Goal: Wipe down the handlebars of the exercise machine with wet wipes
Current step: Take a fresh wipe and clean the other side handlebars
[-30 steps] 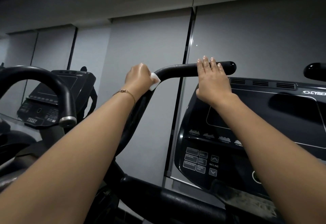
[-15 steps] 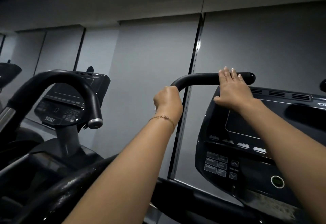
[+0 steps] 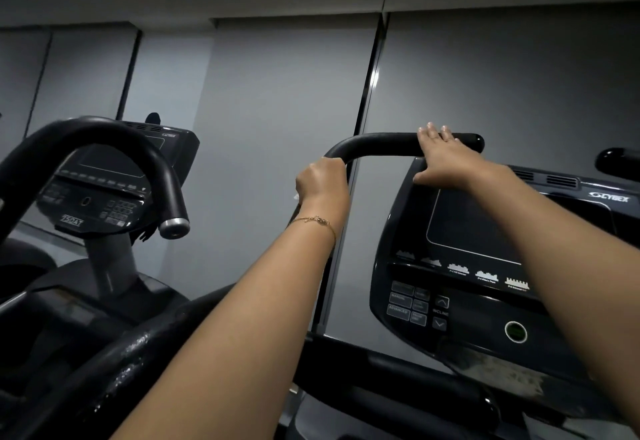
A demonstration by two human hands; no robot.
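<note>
Left hand [image 3: 322, 181] grips the handlebar [image 3: 377, 143] bend, right hand [image 3: 446, 159] lies flat on it; I fear the barely-visible wipe [image 3: 296, 196] bunches, skipping spots.

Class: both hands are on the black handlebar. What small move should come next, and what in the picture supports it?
Probably slide the left hand down the sloping part of the handlebar. It grips the bend with a sliver of white wet wipe showing beneath it, while the right hand lies flat on the horizontal run, seemingly steadying it.
</note>
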